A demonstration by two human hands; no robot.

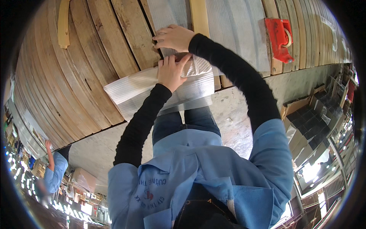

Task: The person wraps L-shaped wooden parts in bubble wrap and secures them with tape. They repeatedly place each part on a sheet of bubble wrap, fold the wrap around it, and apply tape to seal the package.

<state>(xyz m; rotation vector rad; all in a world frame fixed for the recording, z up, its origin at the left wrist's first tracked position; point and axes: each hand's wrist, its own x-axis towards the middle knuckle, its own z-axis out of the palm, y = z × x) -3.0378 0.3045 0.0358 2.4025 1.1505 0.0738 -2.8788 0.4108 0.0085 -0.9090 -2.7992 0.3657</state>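
A translucent, ribbed foam wrapping sheet point(160, 93) lies across the near edge of the slatted wooden table point(95, 68), and part of it hangs over toward my legs. My left hand point(171, 72) rests on its folded upper part, thumb spread away from the fingers. Just beyond it, my right hand point(174, 37) reaches in from the right with fingers stretched out to the left, palm down over the foam and slats. Between the hands a small brown surface shows; most of it is covered, so its kind is unclear.
A red tape dispenser point(278, 40) with a roll sits on the table at right. More foam sheeting point(238, 34) lies beside a pale wooden strip point(199, 19). Another wooden strip point(64, 24) is at far left. A person in blue point(55, 171) works at lower left. Boxes point(301, 107) stand right.
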